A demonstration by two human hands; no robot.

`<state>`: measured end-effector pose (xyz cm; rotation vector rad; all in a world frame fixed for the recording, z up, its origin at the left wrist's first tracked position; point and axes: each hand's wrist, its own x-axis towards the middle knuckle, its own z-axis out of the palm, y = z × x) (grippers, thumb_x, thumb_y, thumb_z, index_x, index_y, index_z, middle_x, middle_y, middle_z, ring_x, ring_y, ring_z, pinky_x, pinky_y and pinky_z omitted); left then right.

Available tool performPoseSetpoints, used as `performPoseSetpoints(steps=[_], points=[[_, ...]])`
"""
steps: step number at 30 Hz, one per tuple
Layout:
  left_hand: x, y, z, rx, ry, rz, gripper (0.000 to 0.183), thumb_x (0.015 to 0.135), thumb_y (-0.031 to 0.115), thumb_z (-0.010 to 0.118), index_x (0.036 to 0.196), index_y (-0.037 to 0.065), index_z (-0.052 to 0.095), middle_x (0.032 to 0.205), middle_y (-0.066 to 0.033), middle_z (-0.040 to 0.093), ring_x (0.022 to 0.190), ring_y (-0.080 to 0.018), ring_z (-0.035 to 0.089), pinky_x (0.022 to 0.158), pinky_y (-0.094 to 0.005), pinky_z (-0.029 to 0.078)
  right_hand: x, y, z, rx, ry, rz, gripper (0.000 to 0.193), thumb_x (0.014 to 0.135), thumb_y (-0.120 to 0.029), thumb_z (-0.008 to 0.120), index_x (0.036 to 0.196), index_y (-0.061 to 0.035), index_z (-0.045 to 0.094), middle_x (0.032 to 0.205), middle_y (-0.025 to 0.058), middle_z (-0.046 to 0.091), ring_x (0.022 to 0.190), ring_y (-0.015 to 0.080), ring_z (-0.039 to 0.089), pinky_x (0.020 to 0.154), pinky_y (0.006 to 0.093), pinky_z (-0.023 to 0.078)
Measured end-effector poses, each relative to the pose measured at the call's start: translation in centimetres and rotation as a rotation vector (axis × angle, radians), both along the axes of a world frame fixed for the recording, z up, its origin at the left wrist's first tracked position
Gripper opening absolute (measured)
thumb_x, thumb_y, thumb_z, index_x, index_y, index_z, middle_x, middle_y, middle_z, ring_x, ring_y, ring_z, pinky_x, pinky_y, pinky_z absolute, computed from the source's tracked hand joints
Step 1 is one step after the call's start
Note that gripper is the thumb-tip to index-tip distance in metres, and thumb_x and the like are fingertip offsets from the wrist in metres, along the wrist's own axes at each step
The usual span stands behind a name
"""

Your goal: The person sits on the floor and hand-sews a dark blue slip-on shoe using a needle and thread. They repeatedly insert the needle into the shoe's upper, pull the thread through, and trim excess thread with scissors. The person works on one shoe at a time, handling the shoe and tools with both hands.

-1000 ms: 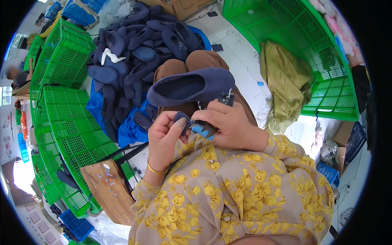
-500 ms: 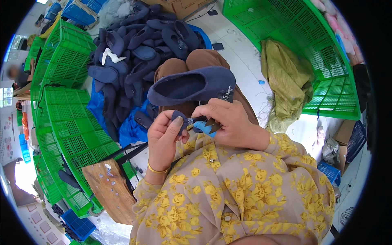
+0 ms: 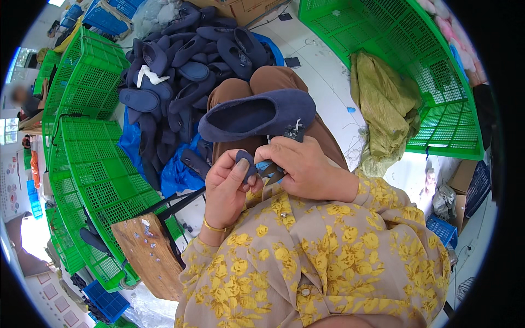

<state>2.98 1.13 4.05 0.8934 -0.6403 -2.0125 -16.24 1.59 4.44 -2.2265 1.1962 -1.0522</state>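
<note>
A dark blue slip-on shoe (image 3: 257,112) lies across my brown-trousered knees, its opening facing up. Pinched between thumb and fingers of my left hand (image 3: 227,183) is a small dark blue fabric piece (image 3: 245,159). My right hand (image 3: 306,167) is closed around what look like small thread snips (image 3: 269,168) with blue on them; the fingers cover most of the tool. Its tip end is close beside the fabric piece, and I cannot tell whether they touch. By the shoe's end, a small dark patch (image 3: 295,133) carries white thread bits.
Ahead to the left, many dark blue shoes (image 3: 191,71) are heaped on blue sheeting (image 3: 180,172). Green crates (image 3: 90,164) line the left; another green crate (image 3: 394,44) stands right, with an olive sack (image 3: 383,104). A wooden board (image 3: 145,251) sits near my left elbow.
My right hand has turned slightly, and the snips now show less between its fingers. The left hand has shifted a little right with the fabric piece. The shoe stays on my knees.
</note>
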Motion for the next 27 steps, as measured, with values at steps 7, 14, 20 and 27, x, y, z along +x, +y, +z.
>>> performPoseSetpoints(steps=[7,14,20,27], points=[[0.1,0.1,-0.4,0.085,0.149,0.001,0.011,0.101,0.012,0.051,0.106,0.003,0.054,0.075,-0.0022,0.052,0.062,-0.0075,0.042,0.059,-0.0271,0.042,0.0,-0.3,0.0,0.052,-0.076,0.039,0.043,0.064,0.0,0.068,0.104,-0.0107,0.058,0.085,0.0023,0.059,0.072,0.0223,0.063,0.053,0.0323,0.046],[0.1,-0.3,0.1,0.033,0.126,0.039,0.011,0.101,0.012,0.051,0.104,0.003,0.055,0.076,-0.0029,0.054,0.06,-0.0075,0.042,0.057,-0.0269,0.042,-0.1,-0.5,0.4,0.247,-0.222,0.04,0.04,0.064,0.005,0.06,0.101,-0.0093,0.061,0.082,0.005,0.06,0.072,0.0266,0.062,0.056,0.0342,0.048],[0.4,-0.4,-0.4,-0.041,0.092,0.021,0.014,0.102,0.013,0.049,0.108,0.002,0.056,0.081,-0.0044,0.058,0.066,-0.0086,0.049,0.06,-0.0282,0.046,-0.1,-0.6,-0.2,0.261,-0.172,0.025,0.032,0.07,0.005,0.06,0.1,-0.0069,0.063,0.079,0.0062,0.06,0.069,0.0222,0.061,0.056,0.0316,0.047],[-0.7,0.0,0.2,-0.309,-0.302,0.048,0.026,0.093,0.009,0.061,0.118,0.003,0.054,0.1,-0.0044,0.061,0.083,-0.0114,0.056,0.07,-0.028,0.048,0.6,-0.4,-0.3,0.808,-0.732,-0.07,0.017,0.085,-0.003,0.067,0.102,-0.0011,0.067,0.082,0.001,0.064,0.069,0.0049,0.05,0.059,0.0223,0.042]])
